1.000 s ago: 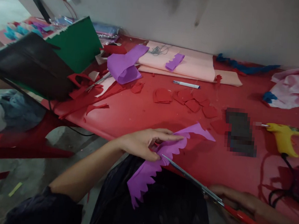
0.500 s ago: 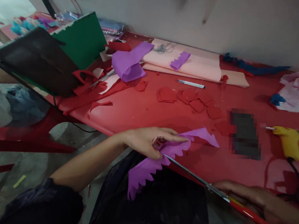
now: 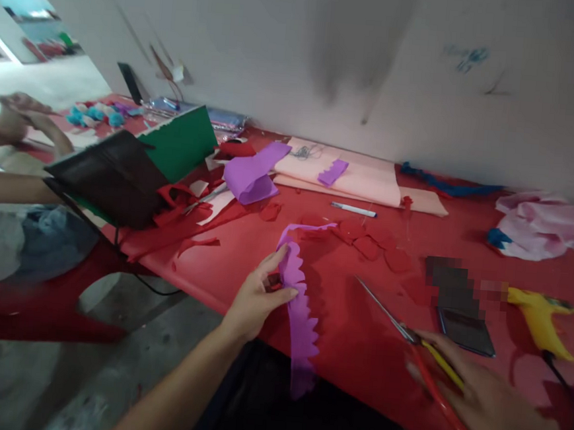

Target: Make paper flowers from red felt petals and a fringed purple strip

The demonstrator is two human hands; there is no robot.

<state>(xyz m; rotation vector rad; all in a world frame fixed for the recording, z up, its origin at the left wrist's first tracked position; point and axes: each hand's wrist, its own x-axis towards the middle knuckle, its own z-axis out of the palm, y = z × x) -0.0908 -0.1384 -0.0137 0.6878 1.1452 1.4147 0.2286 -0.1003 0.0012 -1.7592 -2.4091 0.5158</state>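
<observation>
Between the hands' (image 3: pixel 261 292) fingers, scalloped purple paper (image 3: pixel 299 309).

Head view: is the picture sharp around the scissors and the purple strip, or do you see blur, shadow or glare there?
Head view: the right hand looks smeared, and the scissors are slightly soft; the purple strip throws a darker shadow on the red table. Head view, upper left: bright light washes out the background. Head view, right: square blocks cover part of the phone.

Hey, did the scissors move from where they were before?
Yes. Judged against the white pen, the scissors have moved to the right and closer to it, off the wavy purple strip.
</observation>
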